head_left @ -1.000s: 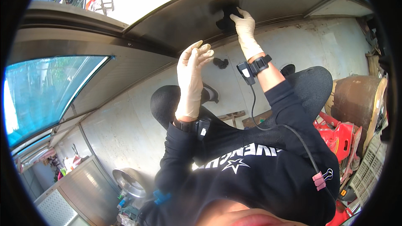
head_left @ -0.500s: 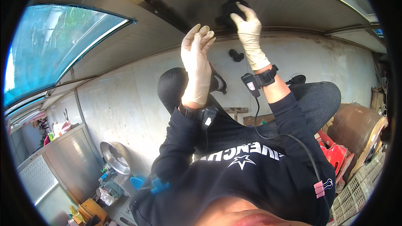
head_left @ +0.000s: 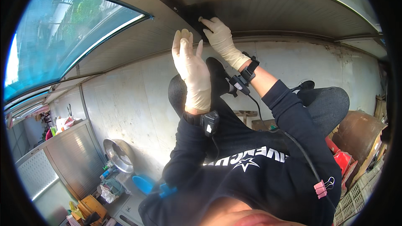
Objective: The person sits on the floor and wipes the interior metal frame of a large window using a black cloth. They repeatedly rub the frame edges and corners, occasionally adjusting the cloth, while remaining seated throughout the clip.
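My right hand (head_left: 220,37), in a cream glove, reaches up to a dark metal panel (head_left: 276,12). Its fingers are bent over a black cloth (head_left: 193,13), pressed against the panel's left end by the frame post; the cloth blends into the dark surface, so its outline is hard to make out. My left hand (head_left: 192,69), gloved alike, is raised just left of the right one. Its fingers point upward with the thumb apart, and nothing is in it. Both wrists carry black strapped devices, and a cable runs from the right one.
A blue-tinted window pane (head_left: 75,33) lies at upper left. Low on the left are a metal basin (head_left: 112,147), a blue plastic piece (head_left: 143,184) and assorted clutter. Toward the right stand a brown rounded container (head_left: 358,132), a red object (head_left: 344,161) and a grey slatted crate (head_left: 356,196).
My right hand has slid left along the panel with the black cloth, toward the frame post. The left hand's fingers have straightened. The whole view has shifted slightly.
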### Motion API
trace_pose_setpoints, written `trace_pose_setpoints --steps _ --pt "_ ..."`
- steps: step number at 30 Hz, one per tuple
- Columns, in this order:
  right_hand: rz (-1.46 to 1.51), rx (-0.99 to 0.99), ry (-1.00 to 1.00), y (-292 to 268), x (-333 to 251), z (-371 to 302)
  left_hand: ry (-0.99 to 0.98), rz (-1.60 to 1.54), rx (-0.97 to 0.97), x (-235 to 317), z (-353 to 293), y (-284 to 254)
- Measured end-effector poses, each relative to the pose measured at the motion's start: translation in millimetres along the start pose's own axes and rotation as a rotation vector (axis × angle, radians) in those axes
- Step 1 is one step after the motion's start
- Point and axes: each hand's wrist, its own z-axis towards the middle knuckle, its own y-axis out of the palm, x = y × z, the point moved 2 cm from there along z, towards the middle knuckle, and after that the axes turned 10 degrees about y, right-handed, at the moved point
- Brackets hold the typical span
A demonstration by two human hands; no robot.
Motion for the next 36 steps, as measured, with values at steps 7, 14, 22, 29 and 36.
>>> trace_pose_setpoints --steps 7,14,22,29,36 --pt "-0.152 -0.004 -0.007 -1 -47 10 -0.043 -0.053 0.004 -2 0 1" --pt "0.176 0.144 -0.194 -6 -63 10 -0.036 -0.041 0.001 0 -4 1" --pt "0.316 -0.119 0.227 0 -43 9 -0.045 -0.041 -0.009 -1 -2 1" --pt "0.556 -0.069 -0.02 -2 -45 10 -0.056 -0.048 -0.007 0 -1 0" --pt "0.497 -0.195 0.171 -3 -43 19 -0.041 -0.053 0.003 1 -2 -2"
